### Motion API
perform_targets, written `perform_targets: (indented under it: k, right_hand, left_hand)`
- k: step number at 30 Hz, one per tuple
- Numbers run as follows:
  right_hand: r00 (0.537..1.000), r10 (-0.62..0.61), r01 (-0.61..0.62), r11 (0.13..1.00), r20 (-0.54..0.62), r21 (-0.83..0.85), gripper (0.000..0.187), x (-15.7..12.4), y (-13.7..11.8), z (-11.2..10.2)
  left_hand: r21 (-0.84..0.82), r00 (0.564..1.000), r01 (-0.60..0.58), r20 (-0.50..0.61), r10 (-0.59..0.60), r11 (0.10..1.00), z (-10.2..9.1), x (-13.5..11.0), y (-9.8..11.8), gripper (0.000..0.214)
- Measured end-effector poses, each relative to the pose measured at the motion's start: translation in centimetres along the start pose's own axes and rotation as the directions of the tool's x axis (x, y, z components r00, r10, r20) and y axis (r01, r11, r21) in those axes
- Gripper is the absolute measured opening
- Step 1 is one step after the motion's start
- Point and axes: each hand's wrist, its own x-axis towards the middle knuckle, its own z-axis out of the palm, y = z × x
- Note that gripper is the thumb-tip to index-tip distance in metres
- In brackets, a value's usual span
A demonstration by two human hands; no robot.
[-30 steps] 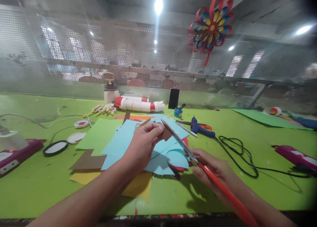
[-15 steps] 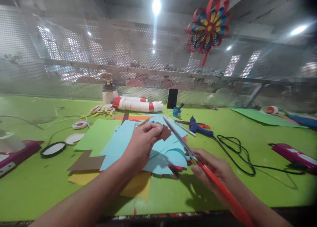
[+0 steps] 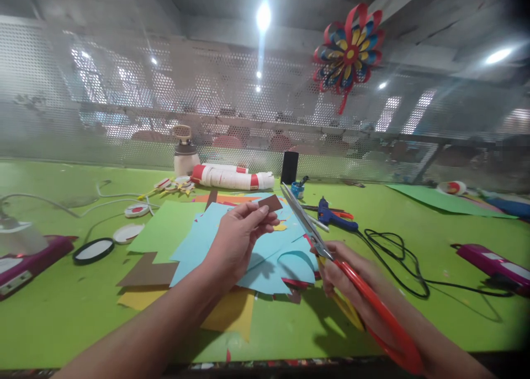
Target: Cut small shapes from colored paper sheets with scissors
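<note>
Pinched between thumb and fingers of my left hand [image 3: 244, 233] is a small brown paper piece [image 3: 271, 203], held above the paper pile. My right hand [image 3: 351, 274] grips a pair of scissors [image 3: 308, 224] with a red and a yellow handle. The blades point up and away, just right of the brown piece and apart from it. Beneath my hands lie light blue paper sheets [image 3: 199, 246], with a green sheet [image 3: 159, 224], a brown sheet [image 3: 144, 271] and a yellow sheet [image 3: 232, 313] around them.
A blue glue gun [image 3: 335, 216] and its black cable [image 3: 397, 246] lie to the right. Purple power strips [image 3: 491, 263] sit at both sides. Behind the papers are a white-and-red cup stack [image 3: 232, 179], a spray bottle [image 3: 184, 158] and a black upright object [image 3: 289, 167].
The brown piece has turned in my left hand and now shows as a narrower strip. The scissors have rolled, bringing the yellow handle into sight. The view has shifted slightly.
</note>
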Motion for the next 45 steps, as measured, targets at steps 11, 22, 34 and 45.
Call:
perform_targets:
  k: [11,22,34,45]
  right_hand:
    - [0.989,0.112,-0.135,0.952,-0.097,-0.275,0.051,1.4,1.3,-1.4]
    - [0.998,0.065,-0.054,0.680,-0.013,-0.731,0.041,3.4,11.8,-7.7]
    - [0.999,-0.014,0.027,0.909,0.034,-0.415,0.043,5.1,4.1,-5.7]
    - [0.999,-0.037,0.037,0.984,0.000,0.175,0.031,8.9,2.3,0.1]
  left_hand:
    - [0.054,0.999,-0.007,0.040,0.004,0.999,-0.2,0.1,-0.1,0.015]
    - [0.491,0.958,-0.055,0.271,-0.093,0.869,0.1,0.2,-1.7,0.017]
    - [0.488,0.953,-0.066,0.289,-0.090,0.870,-0.6,1.1,-2.6,0.009]
    - [0.367,0.975,-0.020,0.212,-0.062,0.930,-1.6,1.9,-2.8,0.014]
